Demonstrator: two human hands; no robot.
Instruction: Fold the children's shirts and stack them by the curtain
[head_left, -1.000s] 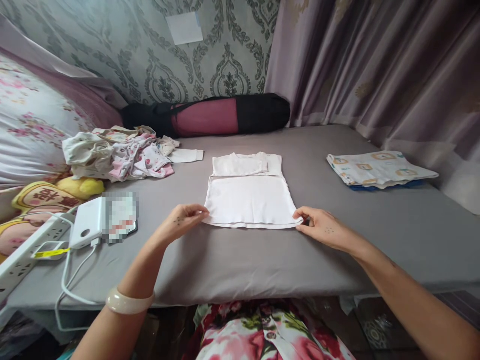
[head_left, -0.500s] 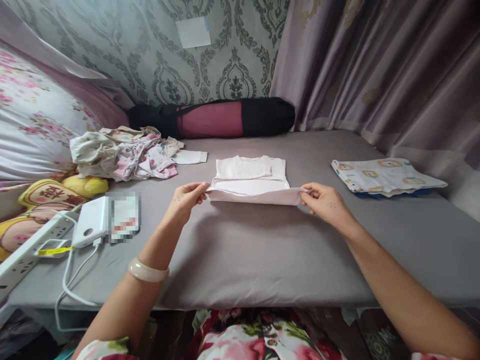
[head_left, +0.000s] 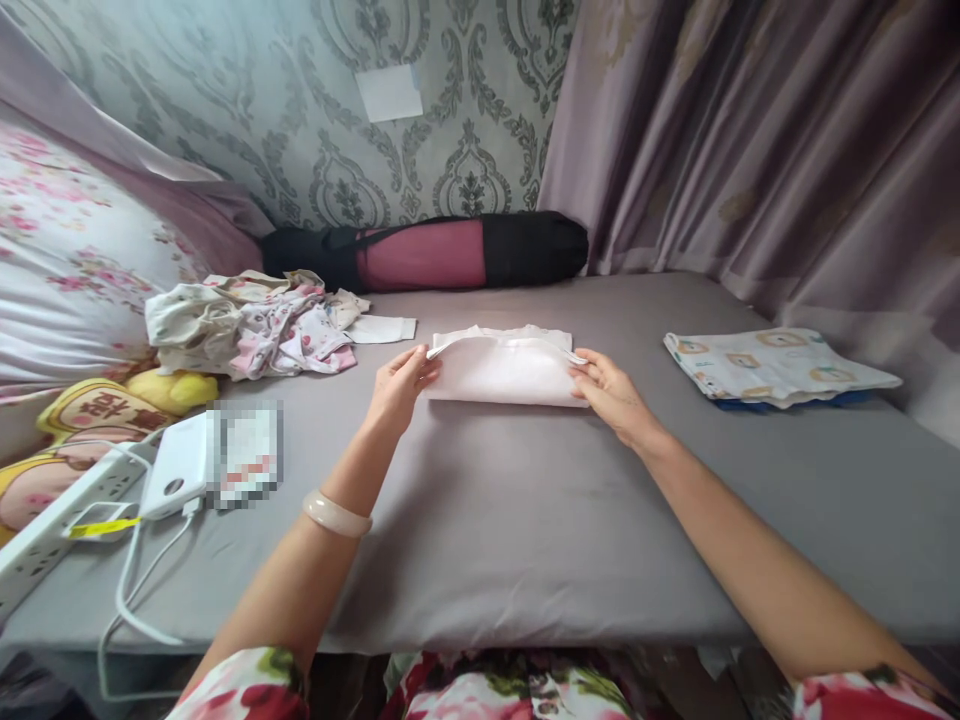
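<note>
A pale pink shirt (head_left: 506, 372), small and folded over itself, lies across the middle of the grey sheet (head_left: 517, 520). My left hand (head_left: 403, 380) pinches its left corner between thumb and fingers. At the opposite corner, my right hand (head_left: 606, 388) grips the same raised edge. Between the two hands that edge bows slightly upward and covers most of the layer beneath, whose far rim shows behind it. A light bangle (head_left: 337, 514) circles my left wrist.
Left of the shirt sits a heap of crumpled baby clothes (head_left: 277, 325). Nearer on that side are a white power bank (head_left: 176, 465) with cables and a power strip (head_left: 71, 525). Folded printed cloths (head_left: 780, 365) lie at right. A black-and-red long bag (head_left: 427, 252) rests against the wall.
Both hands have carried the shirt's near edge up and away from me, folding it over the upper part. They have also come slightly closer together.
</note>
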